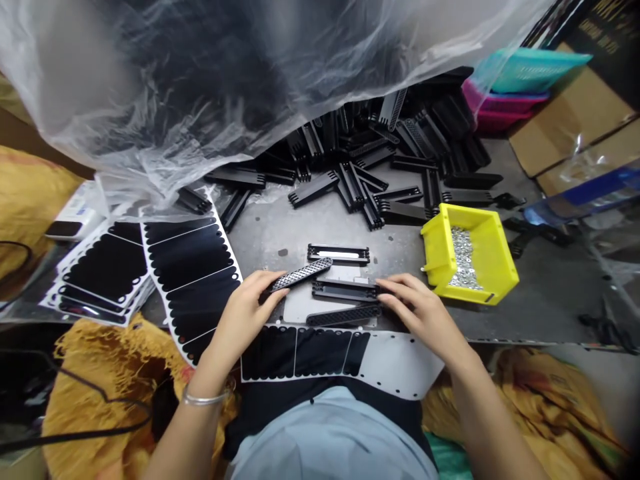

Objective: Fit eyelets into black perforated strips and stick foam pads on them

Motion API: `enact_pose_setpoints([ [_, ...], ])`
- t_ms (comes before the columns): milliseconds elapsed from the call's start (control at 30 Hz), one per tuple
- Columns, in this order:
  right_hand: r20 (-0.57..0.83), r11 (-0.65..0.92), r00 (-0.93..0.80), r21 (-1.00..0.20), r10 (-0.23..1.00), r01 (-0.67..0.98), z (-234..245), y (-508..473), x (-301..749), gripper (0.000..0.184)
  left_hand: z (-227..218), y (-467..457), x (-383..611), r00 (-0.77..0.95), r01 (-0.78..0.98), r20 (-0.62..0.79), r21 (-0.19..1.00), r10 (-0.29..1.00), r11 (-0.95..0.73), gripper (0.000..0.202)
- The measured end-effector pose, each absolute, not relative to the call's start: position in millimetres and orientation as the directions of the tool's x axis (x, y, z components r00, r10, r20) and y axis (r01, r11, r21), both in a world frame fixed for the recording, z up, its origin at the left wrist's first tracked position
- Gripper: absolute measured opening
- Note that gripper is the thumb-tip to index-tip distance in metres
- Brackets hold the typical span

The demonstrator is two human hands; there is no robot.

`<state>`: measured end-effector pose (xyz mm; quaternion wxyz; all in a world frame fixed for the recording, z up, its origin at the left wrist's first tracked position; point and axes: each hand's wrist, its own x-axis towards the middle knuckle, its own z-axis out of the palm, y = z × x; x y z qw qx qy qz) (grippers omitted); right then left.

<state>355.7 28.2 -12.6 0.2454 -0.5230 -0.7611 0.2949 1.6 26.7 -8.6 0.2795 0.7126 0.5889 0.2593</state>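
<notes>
My left hand [260,293] pinches one end of a narrow black strip with a diamond-patterned face [305,272], held at a slant over the work spot. The fingers of my right hand [407,300] touch the right end of a black plastic housing [345,291] with an open channel facing up. Behind it lies another black housing [339,254] with a white strip inside. A second patterned black strip [343,315] rests in front. Close to me is a white backing sheet of black stickers [320,351], its right part bare.
A yellow bin [493,267] of small metal pieces [464,260] stands at right. Many black plastic parts [355,187] are heaped at the back, under clear plastic sheeting [165,87]. More sticker sheets [193,273] lie left. Scissors [607,327] sit near the right edge.
</notes>
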Motion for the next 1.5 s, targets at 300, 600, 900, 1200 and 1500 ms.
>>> enact_pose_setpoints([
  [300, -0.109, 0.314, -0.578, -0.752, 0.809, 0.580, -1, 65, 357, 0.044, -18, 40, 3, 0.180, 0.636, 0.070, 0.752, 0.981, -0.170, 0.026],
  [600, -0.173, 0.199, -0.534, -0.799, 0.828, 0.568, 15, 71, 354, 0.032, -6, 51, 9, 0.133, 0.300, -0.145, 0.949, 0.980, 0.100, 0.040],
  [900, 0.131, 0.268, -0.252, -0.711, 0.959, 0.650, 4, 44, 334, 0.020, -13, 58, 19, 0.255, 0.504, -0.017, 0.856, 0.967, -0.118, 0.027],
  [1200, 0.008, 0.241, -0.360, -0.757, 0.933, 0.607, -8, -2, 342, 0.026, -2, 46, 35, 0.483, 0.571, -0.025, 0.766, 0.875, -0.294, 0.085],
  [1500, -0.247, -0.104, -0.336, -0.914, 0.909, 0.391, -10, 4, 355, 0.051, -14, 29, 45, 0.516, 0.561, -0.022, 0.764, 0.856, -0.318, 0.105],
])
